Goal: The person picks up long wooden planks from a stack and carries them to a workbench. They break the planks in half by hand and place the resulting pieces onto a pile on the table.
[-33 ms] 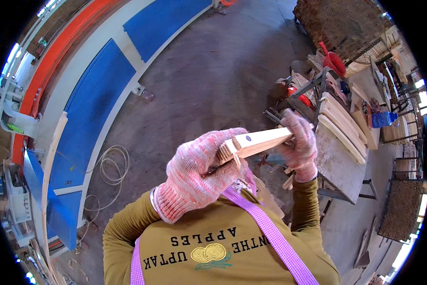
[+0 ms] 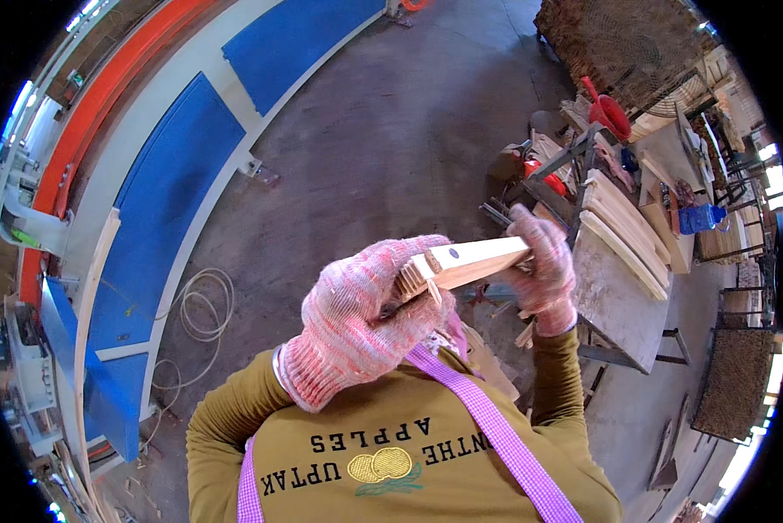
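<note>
Workshop tabletop [image 2: 616, 318] carries wooden strips [image 2: 627, 228]; left of it, left hand [image 2: 356, 314] and right hand [image 2: 545, 272] both grasp a notched wood piece [image 2: 477, 261], seemingly unfinished, a sliver [image 2: 435, 292] still at its end.

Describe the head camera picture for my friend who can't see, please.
A gloved left hand and gloved right hand hold a pale wooden piece by its two ends, in front of someone's olive top. To the left is a big blue-panelled structure; to the right, wooden strips lie on a table.
</note>
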{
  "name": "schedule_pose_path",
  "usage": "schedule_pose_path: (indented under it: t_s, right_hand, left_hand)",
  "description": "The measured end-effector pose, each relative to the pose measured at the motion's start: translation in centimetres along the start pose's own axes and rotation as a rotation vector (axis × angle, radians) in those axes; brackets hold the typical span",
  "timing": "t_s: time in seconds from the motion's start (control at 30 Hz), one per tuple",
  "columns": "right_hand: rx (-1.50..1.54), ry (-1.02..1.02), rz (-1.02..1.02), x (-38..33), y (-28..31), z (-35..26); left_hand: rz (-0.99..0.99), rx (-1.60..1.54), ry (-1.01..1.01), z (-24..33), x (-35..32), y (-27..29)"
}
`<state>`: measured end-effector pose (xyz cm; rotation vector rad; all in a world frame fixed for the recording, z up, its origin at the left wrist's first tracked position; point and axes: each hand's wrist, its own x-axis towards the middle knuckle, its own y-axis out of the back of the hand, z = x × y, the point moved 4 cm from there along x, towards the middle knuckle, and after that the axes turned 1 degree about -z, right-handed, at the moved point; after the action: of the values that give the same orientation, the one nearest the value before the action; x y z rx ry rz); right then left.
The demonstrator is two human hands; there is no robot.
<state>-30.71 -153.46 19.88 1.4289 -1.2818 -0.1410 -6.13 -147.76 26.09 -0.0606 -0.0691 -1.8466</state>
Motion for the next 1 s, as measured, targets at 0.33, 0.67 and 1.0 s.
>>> schedule_pose_path:
  t_s: [0.33,0.67,1.0]
  right_hand:
    - [-0.015,-0.256,-0.156,-3.5,-0.2,0.9]
    - [-0.144,-0.457,-0.693,-6.1,0.9,3.5]
    - [0.084,-0.903,-0.987,-10.2,-0.3,4.8]
  left_hand:
    - [0.230,0.929,-0.530,0.3,5.1,1.0]
    - [-0.446,1.792,-0.294,-10.4,10.1,-1.4]
    - [-0.725,1.642,-0.251,-16.6,12.6,-9.0]
